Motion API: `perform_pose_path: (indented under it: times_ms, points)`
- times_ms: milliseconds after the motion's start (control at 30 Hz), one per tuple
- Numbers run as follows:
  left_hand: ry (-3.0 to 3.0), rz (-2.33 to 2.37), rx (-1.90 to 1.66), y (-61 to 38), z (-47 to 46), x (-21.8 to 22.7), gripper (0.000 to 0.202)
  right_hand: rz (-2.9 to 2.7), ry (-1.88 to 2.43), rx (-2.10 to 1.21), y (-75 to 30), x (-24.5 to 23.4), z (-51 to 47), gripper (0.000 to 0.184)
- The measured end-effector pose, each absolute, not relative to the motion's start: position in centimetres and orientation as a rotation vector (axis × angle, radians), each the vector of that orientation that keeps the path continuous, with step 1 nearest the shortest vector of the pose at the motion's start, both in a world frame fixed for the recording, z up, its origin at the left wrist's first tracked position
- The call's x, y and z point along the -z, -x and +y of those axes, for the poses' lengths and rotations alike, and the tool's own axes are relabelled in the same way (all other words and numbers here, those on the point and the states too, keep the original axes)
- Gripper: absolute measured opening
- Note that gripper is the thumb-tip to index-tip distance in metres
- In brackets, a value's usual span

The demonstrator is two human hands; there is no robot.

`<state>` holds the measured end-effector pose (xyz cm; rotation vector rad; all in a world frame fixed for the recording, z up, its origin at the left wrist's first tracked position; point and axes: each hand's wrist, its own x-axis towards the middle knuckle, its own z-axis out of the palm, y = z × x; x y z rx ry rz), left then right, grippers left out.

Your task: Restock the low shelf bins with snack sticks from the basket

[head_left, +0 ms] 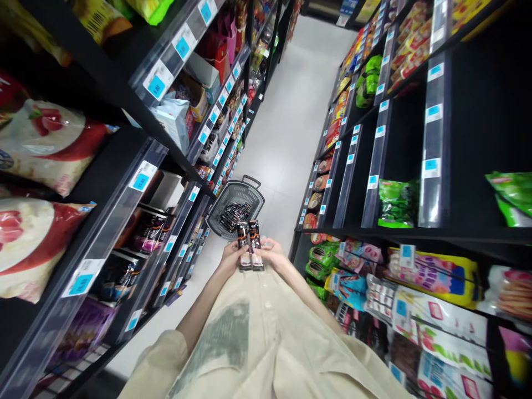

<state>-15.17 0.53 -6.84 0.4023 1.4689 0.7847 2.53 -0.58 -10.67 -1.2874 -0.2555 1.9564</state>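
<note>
In front of my body I hold two dark, narrow snack packets side by side. My left hand [233,256] is closed on the left packet [243,235], its thumb over the lower part. The right packet [255,235] is in my right hand [271,252], the thumb lying across its front. Both packets stand roughly upright, their printed faces toward me; the lettering is too small to read. Just beyond them a grey shopping basket [213,219] stands on the floor, with a heap of similar dark packets [235,215] inside.
A pale floor aisle [286,111] runs ahead between two shelf rows. On the left are price-tagged shelves with large bags [50,141] and boxes. The right shelves hold green bags [394,205], and hanging snack packs [436,277] reach close to my right arm.
</note>
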Motion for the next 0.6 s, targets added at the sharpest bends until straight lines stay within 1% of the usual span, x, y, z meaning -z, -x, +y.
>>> perform_pose_path:
  times_ms: [200, 300, 467, 600]
  points:
    - [-0.391, 1.396, -0.698, 14.7, 0.4, 6.2, 0.073, -0.238, 1.282, -1.956, -3.2, 11.7, -0.9, 0.069]
    - [-0.373, 1.371, -0.687, 14.4, 0.4, 6.0, 0.069, -0.221, 1.205, -2.008, -3.6, 11.9, -0.9, 0.065]
    - [-0.348, 1.327, -0.72, 14.0, 0.3, 6.2, 0.059, -0.278, 1.085, -2.073, -4.2, 11.4, -0.8, 0.049]
    - [-0.361, 1.316, -0.75, 13.9, 0.2, 6.5, 0.061, -0.306, 1.076, -2.072, -4.5, 11.2, -0.9, 0.052]
